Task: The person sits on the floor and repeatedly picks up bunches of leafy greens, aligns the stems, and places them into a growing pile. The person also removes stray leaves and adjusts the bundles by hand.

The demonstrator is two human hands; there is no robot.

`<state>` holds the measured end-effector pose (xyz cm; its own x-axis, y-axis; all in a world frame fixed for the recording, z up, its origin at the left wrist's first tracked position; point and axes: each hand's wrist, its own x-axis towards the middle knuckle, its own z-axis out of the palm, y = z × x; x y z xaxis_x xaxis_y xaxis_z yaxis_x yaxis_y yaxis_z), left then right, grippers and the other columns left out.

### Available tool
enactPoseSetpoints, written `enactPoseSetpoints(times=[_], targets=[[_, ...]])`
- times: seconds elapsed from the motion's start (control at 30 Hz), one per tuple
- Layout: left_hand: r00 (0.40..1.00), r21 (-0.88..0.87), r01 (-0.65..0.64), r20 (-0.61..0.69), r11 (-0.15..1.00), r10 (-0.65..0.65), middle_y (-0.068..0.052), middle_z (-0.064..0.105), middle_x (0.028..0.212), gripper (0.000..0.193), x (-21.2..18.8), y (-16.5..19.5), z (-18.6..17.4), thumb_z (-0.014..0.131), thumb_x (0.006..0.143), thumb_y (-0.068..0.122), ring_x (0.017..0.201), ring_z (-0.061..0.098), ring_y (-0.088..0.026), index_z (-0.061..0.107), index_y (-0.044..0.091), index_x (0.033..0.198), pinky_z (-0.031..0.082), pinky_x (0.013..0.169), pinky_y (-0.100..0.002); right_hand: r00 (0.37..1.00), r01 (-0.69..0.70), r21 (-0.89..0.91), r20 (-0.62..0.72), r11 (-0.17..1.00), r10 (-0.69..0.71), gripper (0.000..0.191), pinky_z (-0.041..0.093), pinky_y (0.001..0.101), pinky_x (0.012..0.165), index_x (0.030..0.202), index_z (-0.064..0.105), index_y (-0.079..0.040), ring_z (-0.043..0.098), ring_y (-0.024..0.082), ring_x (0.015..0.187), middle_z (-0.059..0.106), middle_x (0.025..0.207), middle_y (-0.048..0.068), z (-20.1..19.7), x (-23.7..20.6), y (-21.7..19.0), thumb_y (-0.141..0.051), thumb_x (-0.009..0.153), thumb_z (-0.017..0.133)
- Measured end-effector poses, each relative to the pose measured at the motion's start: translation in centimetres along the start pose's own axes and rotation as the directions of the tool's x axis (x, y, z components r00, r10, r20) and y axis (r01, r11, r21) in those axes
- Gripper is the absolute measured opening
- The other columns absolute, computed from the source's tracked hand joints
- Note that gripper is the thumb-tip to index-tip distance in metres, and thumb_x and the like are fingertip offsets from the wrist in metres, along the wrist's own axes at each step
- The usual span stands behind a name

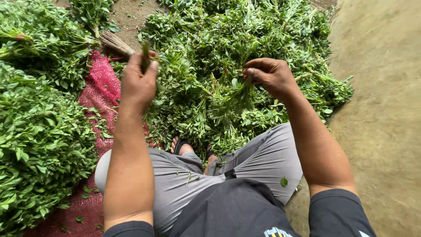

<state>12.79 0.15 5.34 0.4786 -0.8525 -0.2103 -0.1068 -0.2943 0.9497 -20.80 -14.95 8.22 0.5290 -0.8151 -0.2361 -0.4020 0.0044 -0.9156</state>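
Knees hide my feet; left hand grips upright stems, right hand pinches a hanging sprig above the pile.

Soft, even daylight is provided; no glare is seen and shadows are faint. Focus is held across the frame, while wide-angle stretching is noted at the edges.
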Motion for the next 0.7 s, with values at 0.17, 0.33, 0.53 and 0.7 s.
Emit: enactPoseSetpoints(times=[0.17,0.33,0.53,0.7], targets=[[0.955,-0.528,-0.263,-0.025,0.807,0.295,0.0,0.069,0.117,0.016,1.5,-2.9,-0.9,0.065,0.107,0.001,0.108,0.062,-0.011,0.066,0.008,0.122,0.051,0.099,-0.028,0.999,0.026,-0.008,-0.037,1.0,-0.026,0.029,0.065,0.0284,0.079,0.127,0.067,0.001,0.077,0.016,0.094,0.077,0.107,0.011,-0.5,-0.2,-1.4,-0.012,0.101,0.066],[0.943,-0.74,-0.245,-0.032,0.626,0.331,-0.001,0.067,0.121,0.021,2.3,-4.4,-1.3,0.066,0.104,0.002,0.113,0.062,-0.014,0.066,0.011,0.123,0.05,0.104,-0.03,0.998,0.047,-0.069,-0.044,0.997,-0.05,0.031,0.062,0.0291,0.08,0.13,0.068,-0.001,0.075,0.015,0.095,0.077,0.108,0.011,0.0,-0.4,-2.9,-0.014,0.102,0.064],[0.98,-0.678,0.051,0.174,0.733,0.092,-0.001,0.064,0.103,0.013,1.8,-3.1,-1.2,0.064,0.102,0.011,0.096,0.061,-0.016,0.064,0.011,0.115,0.054,0.086,-0.033,0.972,0.214,-0.225,0.15,0.951,-0.183,0.035,0.061,0.0291,0.089,0.134,0.068,-0.005,0.074,0.014,0.098,0.078,0.109,0.007,1.6,-1.1,-7.4,-0.02,0.103,0.063],[0.882,-0.395,0.3,0.461,0.868,-0.095,-0.005,0.065,0.108,0.025,0.3,-2.3,2.0,0.056,0.103,0.029,0.1,0.061,-0.018,0.06,0.012,0.12,0.054,0.085,-0.037,0.96,0.212,-0.39,0.253,0.896,-0.117,0.034,0.06,0.0317,0.086,0.132,0.07,-0.014,0.071,0.015,0.096,0.075,0.111,0.006,5.8,0.0,-9.9,-0.024,0.1,0.064]])
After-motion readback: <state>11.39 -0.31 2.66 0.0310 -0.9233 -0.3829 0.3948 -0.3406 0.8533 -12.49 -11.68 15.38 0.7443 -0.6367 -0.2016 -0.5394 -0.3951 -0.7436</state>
